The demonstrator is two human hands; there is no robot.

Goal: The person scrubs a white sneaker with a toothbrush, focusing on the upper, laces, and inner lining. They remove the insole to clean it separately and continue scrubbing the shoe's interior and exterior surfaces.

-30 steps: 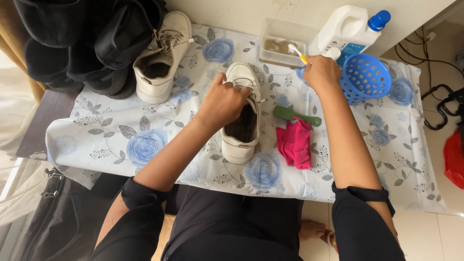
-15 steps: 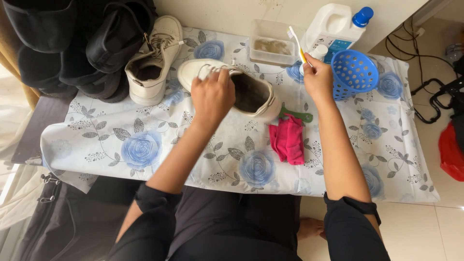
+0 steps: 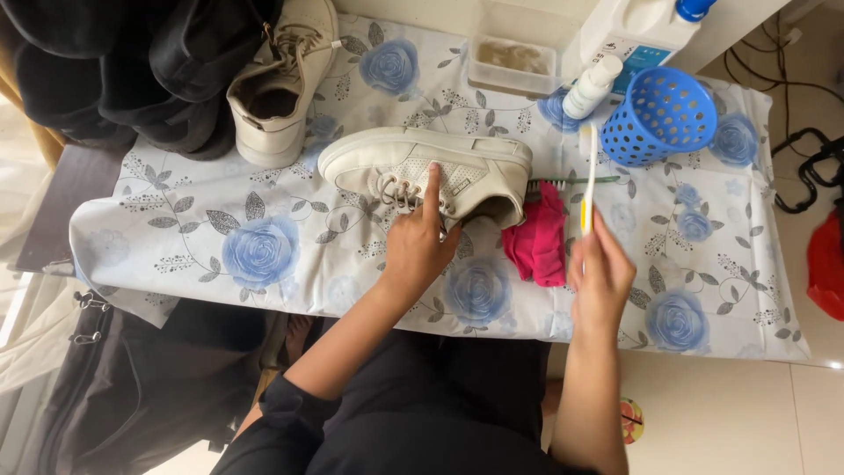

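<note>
A white sneaker (image 3: 413, 167) lies on its side on the table covered with a blue-rose cloth (image 3: 264, 255), toe to the left. My left hand (image 3: 420, 246) holds it at the opening, index finger stretched across the laces. To the right, my right hand (image 3: 601, 274) grips a white and yellow toothbrush (image 3: 587, 176) upright, bristles at the top, a little apart from the shoe's heel. A pink rag (image 3: 538, 242) lies between the two hands, under the heel.
A second white sneaker (image 3: 281, 84) stands at the back left beside dark bags (image 3: 132, 70). At the back are a clear tub (image 3: 514, 60), a small white bottle (image 3: 591, 86), a large white jug (image 3: 646, 31) and a blue perforated basket (image 3: 661, 114). A green brush (image 3: 571, 182) lies behind the rag.
The sneaker has been turned from upright onto its side, toe to the left. My right hand has drawn the toothbrush back from the tub toward me.
</note>
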